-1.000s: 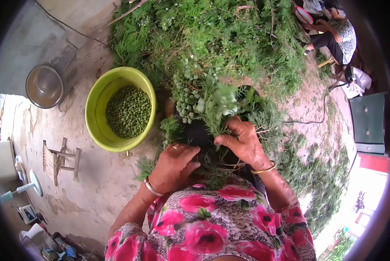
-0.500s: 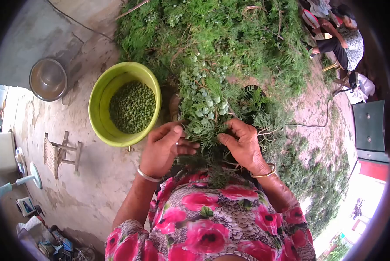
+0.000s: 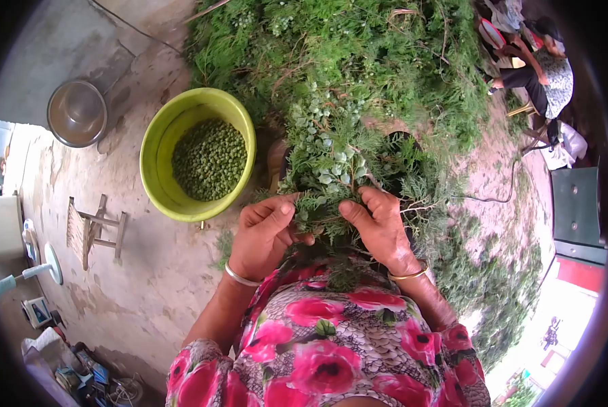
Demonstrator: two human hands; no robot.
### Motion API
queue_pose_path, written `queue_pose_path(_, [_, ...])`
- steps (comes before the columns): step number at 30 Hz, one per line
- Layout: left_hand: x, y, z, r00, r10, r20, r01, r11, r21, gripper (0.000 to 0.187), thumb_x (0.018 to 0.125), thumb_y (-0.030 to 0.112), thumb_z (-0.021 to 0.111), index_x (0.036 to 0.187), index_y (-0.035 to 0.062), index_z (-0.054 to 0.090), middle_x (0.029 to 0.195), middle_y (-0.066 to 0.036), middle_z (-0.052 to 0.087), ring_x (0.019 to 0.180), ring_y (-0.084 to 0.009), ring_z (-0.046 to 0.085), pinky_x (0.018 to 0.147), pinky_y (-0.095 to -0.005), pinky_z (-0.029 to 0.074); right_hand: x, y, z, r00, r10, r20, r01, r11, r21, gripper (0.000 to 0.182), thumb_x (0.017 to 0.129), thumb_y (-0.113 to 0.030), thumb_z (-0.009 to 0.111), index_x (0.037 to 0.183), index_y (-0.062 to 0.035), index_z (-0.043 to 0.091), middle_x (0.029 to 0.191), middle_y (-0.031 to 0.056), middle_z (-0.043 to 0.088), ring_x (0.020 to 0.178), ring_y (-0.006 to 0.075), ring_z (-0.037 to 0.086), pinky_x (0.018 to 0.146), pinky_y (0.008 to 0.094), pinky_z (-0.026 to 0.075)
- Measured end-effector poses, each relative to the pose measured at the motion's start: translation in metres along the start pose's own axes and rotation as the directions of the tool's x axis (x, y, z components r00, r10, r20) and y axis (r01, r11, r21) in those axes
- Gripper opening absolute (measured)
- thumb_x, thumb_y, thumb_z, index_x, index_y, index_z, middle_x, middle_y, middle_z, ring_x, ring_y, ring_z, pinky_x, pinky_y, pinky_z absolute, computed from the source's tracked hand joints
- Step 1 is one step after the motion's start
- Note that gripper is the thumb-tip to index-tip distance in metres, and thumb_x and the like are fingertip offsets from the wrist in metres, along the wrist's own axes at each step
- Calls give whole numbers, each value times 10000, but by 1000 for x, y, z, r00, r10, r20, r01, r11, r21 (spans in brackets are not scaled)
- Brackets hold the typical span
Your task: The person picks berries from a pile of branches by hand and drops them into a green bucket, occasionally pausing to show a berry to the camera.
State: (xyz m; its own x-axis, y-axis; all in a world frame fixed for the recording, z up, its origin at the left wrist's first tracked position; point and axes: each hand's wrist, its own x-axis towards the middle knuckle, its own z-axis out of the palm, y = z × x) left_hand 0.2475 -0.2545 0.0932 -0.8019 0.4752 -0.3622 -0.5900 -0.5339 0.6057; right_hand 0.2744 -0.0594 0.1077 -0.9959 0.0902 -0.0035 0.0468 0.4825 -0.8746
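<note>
A leafy evergreen branch (image 3: pixel 334 169) with clusters of pale green seed cones lies across my lap, between my hands. My right hand (image 3: pixel 380 224) is closed, its thumb and fingers pinching the branch's stem. At the branch's left edge, my left hand (image 3: pixel 263 230) is closed, thumb against the index finger on a small sprig; what lies under the curled fingers is hidden. Left of the branch stands a yellow-green tub (image 3: pixel 156 163), partly filled with loose green seed cones (image 3: pixel 209 159).
A big heap of cut evergreen branches (image 3: pixel 358 54) spreads ahead of me. On the left floor are a metal basin (image 3: pixel 77 115) and a small wooden stool (image 3: pixel 95 230). Another person (image 3: pixel 548 74) sits at the far right, near a dark green box-like object (image 3: pixel 576 203).
My left fingers have drawn together from a looser, spread pose at the branch's left side. My right hand keeps its pinch. The whole view has shifted slightly.
</note>
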Motion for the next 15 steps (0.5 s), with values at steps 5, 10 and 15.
queue_pose_path(5, [-7, -8, -8, 997, 10, -77, 6, 979, 206, 285, 832, 26, 589, 1105, -49, 557, 933, -162, 635, 751, -233, 641, 616, -345, 546, -5, 6, 4, 999, 30, -19, -28, 995, 98, 271, 807, -135, 670, 696, 12, 471, 554, 78, 411, 532, 144, 329, 482, 317, 339])
queue_pose_path(10, [-8, -4, -2, 983, 153, -105, -88, 884, 460, 329, 791, -24, 615, 1114, -37, 553, 865, -104, 621, 715, -151, 609, 626, -280, 538, -7, 10, 4, 999, 53, 2, -53, 992, 110, 298, 807, -155, 679, 689, 9, 460, 553, 69, 389, 540, 138, 313, 481, 316, 336])
queue_pose_path(15, [-6, -5, -1, 737, 658, -155, -319, 541, 778, 279, 778, -34, 634, 1053, -29, 585, 792, -55, 608, 668, -105, 573, 627, -219, 492, -9, 14, 7, 997, 66, 37, -66, 998, -1, 311, 799, -167, 690, 701, 9, 453, 562, 70, 389, 559, 130, 317, 492, 307, 348])
